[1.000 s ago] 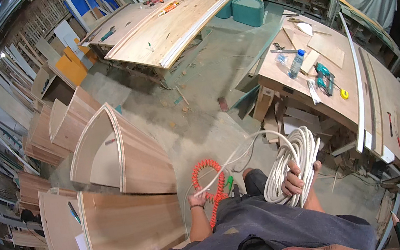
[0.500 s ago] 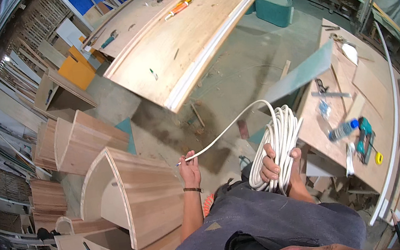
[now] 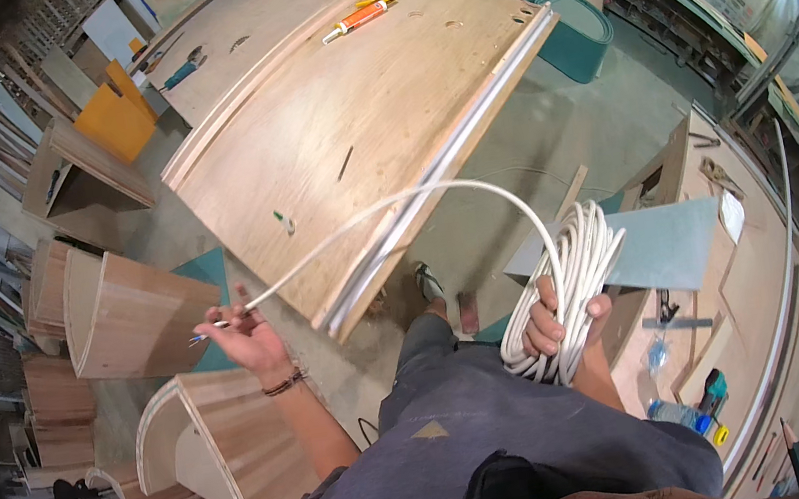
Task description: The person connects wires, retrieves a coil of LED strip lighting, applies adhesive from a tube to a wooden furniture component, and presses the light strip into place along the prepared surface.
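Note:
My right hand (image 3: pixel 552 322) is wrapped round a thick coil of white cable (image 3: pixel 584 271), held in front of my body. From the coil one length arcs up and over to the left, crossing above the worktable's near corner. My left hand (image 3: pixel 248 338) pinches this length close to its end, where thin coloured wires stick out of the white sheath. The near wooden worktable (image 3: pixel 379 91) lies just ahead of the left hand, with a white strip (image 3: pixel 448 157) along its right edge. An orange-and-white sealant tube (image 3: pixel 355 21) rests on the tabletop.
Curved wooden panels (image 3: pixel 150 308) stand on the floor at left. A side bench (image 3: pixel 735 347) at right carries clamps, a plastic bottle (image 3: pixel 679 415) and a teal tool (image 3: pixel 713 390). A grey-blue sheet (image 3: pixel 661 245) juts out from that bench. Round-ended green pieces (image 3: pixel 573 37) sit behind the worktable.
I am closer to the worktable, with a leg stepping forward. My left hand has moved left with the cable end, and the loose length now spans a wider arc. The right hand keeps the coil.

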The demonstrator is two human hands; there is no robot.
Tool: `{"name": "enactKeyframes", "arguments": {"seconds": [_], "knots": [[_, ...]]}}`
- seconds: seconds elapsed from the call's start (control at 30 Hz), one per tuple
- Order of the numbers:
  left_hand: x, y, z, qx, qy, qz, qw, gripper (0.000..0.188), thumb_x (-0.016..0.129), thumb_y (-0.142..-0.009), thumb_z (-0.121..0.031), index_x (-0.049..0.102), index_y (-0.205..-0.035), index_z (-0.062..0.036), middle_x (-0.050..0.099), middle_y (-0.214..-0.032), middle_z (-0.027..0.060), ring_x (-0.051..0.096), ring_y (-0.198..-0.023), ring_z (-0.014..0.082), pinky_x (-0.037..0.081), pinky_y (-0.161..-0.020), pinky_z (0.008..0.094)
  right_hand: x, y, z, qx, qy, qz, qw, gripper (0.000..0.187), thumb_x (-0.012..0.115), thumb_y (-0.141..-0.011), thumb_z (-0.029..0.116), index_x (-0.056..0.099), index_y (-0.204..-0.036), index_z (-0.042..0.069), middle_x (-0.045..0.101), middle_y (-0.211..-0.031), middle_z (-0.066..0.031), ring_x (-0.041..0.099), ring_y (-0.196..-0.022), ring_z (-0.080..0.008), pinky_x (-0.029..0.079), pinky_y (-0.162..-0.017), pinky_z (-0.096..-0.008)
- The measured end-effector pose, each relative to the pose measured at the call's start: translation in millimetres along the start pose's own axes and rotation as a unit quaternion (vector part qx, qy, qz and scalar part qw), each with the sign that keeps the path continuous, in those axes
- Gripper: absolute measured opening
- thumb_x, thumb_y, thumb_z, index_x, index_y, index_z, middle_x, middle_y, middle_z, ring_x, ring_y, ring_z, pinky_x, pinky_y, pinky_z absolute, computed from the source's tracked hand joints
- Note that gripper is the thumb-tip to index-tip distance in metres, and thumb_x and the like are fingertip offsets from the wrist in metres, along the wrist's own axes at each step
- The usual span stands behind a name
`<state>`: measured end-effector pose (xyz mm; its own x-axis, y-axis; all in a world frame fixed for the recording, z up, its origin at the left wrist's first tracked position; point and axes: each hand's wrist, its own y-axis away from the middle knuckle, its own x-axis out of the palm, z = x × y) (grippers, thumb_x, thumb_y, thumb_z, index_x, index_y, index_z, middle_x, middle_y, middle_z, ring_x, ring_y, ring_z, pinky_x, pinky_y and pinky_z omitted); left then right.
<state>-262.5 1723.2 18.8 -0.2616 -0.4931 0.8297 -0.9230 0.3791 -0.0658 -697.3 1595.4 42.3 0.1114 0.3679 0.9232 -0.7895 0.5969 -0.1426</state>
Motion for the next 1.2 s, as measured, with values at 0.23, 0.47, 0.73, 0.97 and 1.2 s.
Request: {"name": "enactKeyframes", "arguments": {"seconds": [0.23,0.47,0.73,0.97,1.2], "knots": [[70.2,-113.3,63.8,0.132,0.018,-0.106,0.985,0.046,0.044,-0.104,-0.055,0.054,-0.092,-0.0120,0.030,-0.060,-0.0035,0.029,-0.055,0.0092,0.035,-0.061,0.0256,-23.2,-188.2,112.1,0.120,0.075,-0.070,0.987,0.058,0.069,-0.067,0.036,0.055,-0.107,-0.004,0.057,-0.070,-0.0171,0.058,-0.060,-0.0330,0.047,-0.062,-0.0457],[85.9,-131.3,111.2,0.143,-0.079,-0.134,0.977,0.047,0.042,-0.106,-0.054,0.057,-0.090,-0.0122,0.027,-0.058,-0.0054,0.023,-0.051,0.0071,0.022,-0.049,0.0228,-41.9,-377.6,203.9,0.305,0.220,-0.121,0.918,0.054,0.073,-0.069,0.027,0.063,-0.108,-0.009,0.063,-0.083,-0.0218,0.065,-0.077,-0.0337,0.057,-0.068,-0.0420],[143.3,-101.3,166.1,0.228,-0.131,-0.241,0.934,0.047,0.039,-0.109,-0.047,0.057,-0.086,-0.0101,0.024,-0.057,-0.0044,0.020,-0.049,0.0073,0.017,-0.044,0.0236,-164.1,-591.2,248.4,0.441,0.491,-0.081,0.747,0.026,0.074,-0.080,0.023,0.073,-0.095,0.001,0.072,-0.091,-0.0078,0.065,-0.083,-0.0158,0.052,-0.080,-0.0302],[201.0,-10.7,150.5,0.356,-0.279,-0.236,0.860,0.043,0.043,-0.109,-0.046,0.058,-0.095,-0.0083,0.027,-0.061,-0.0063,0.022,-0.051,0.0055,0.019,-0.046,0.0228,-284.8,-674.2,249.2,0.569,0.615,0.093,0.538,0.044,0.077,-0.068,0.040,0.079,-0.098,0.009,0.064,-0.132,-0.0200,0.057,-0.123,-0.0309,0.040,-0.104,-0.0376],[347.6,33.3,179.4,0.424,-0.355,-0.372,0.746,0.051,0.040,-0.107,-0.052,0.059,-0.082,-0.0115,0.042,-0.056,0.0008,0.034,-0.046,0.0136,0.029,-0.043,0.0288,-330.8,-683.0,245.1,0.594,0.628,0.198,0.463,0.056,0.081,-0.060,0.041,0.076,-0.095,-0.002,0.071,-0.109,-0.0210,0.065,-0.099,-0.0289,0.050,-0.084,-0.0350]]}}
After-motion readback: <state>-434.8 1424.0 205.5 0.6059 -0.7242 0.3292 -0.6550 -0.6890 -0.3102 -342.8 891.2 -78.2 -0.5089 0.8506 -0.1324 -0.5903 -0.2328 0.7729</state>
